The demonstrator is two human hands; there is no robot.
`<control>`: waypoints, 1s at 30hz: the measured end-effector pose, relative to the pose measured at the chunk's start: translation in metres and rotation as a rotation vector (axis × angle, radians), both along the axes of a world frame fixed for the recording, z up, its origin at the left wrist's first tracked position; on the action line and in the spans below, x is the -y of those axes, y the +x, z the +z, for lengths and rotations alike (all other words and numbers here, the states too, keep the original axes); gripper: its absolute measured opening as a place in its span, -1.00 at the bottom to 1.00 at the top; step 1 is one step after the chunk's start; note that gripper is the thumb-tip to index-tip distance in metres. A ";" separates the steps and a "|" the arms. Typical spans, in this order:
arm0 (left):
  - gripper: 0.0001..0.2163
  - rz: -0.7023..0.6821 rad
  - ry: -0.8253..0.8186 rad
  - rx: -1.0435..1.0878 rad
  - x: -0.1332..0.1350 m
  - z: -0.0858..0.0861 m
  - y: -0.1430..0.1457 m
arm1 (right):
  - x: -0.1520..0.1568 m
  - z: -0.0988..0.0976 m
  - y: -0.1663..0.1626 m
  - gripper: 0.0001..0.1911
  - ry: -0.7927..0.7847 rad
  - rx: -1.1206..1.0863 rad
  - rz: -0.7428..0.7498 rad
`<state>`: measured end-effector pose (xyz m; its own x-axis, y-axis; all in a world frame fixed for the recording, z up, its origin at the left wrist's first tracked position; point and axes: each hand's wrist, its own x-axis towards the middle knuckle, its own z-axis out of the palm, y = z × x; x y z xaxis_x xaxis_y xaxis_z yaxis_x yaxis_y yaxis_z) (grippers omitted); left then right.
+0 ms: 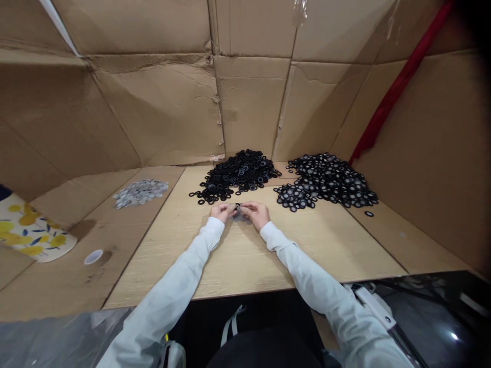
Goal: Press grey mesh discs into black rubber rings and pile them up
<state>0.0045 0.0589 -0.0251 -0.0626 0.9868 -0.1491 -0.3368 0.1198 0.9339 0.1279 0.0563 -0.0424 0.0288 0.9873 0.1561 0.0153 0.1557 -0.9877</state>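
My left hand (223, 211) and my right hand (256, 212) meet over the middle of the table, fingers closed in a pinch. Between their fingertips is a small black ring (237, 206), gripped from both sides. Whether a disc is also in the right fingers cannot be made out. Some grey discs (241, 218) lie on the table just beneath the hands, partly hidden. Beyond the hands rises a heap of black rings (245, 171). To the right sits a pile of black rings with grey centres (330, 179).
A pile of loose grey discs (141, 193) lies at the left. Near it are a roll of white tape (93, 257) and a lemon-patterned container (34, 230). Cardboard walls (253, 102) enclose the back and sides. A red strip (399, 87) runs down the right wall.
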 end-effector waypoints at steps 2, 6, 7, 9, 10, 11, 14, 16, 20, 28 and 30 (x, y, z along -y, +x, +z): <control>-0.87 -0.027 -0.018 0.038 0.001 0.000 0.000 | 0.001 0.002 -0.001 -0.74 -0.022 -0.035 0.005; -0.88 -0.046 -0.020 0.061 0.004 0.001 0.003 | 0.004 0.006 -0.001 -0.77 0.009 -0.003 -0.057; -0.88 -0.046 -0.020 0.062 0.004 0.002 0.004 | 0.005 0.007 0.000 -0.77 0.019 0.013 -0.073; -0.85 -0.046 -0.017 0.063 0.006 0.002 0.006 | 0.005 0.007 0.001 -0.78 0.034 0.052 -0.094; -0.83 -0.047 -0.012 0.062 0.006 0.002 0.006 | 0.005 0.007 0.001 -0.78 0.043 0.078 -0.100; -0.82 -0.049 -0.003 0.056 0.007 0.001 0.006 | 0.005 0.006 0.002 -0.78 0.056 0.110 -0.106; -0.75 -0.053 0.044 -0.020 0.006 -0.004 0.004 | 0.005 0.005 0.004 -0.79 0.120 0.206 -0.111; -0.70 -0.039 0.083 -0.107 0.004 -0.008 0.002 | 0.005 0.005 0.004 -0.80 0.144 0.229 -0.094; -0.65 -0.029 0.161 -0.219 0.003 -0.013 -0.001 | 0.007 0.007 0.004 -0.81 0.120 0.246 -0.080; -0.68 -0.042 0.246 -0.294 0.010 -0.001 0.001 | 0.007 0.013 0.010 -0.78 0.158 0.463 -0.156; -0.67 -0.072 0.223 -0.240 0.010 0.002 0.001 | 0.004 0.014 0.011 -0.81 0.173 0.369 -0.063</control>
<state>0.0050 0.0485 -0.0228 0.0017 0.9967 0.0816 -0.1025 -0.0810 0.9914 0.1393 0.0522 -0.0282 -0.0011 0.9437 0.3308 0.3787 0.3066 -0.8733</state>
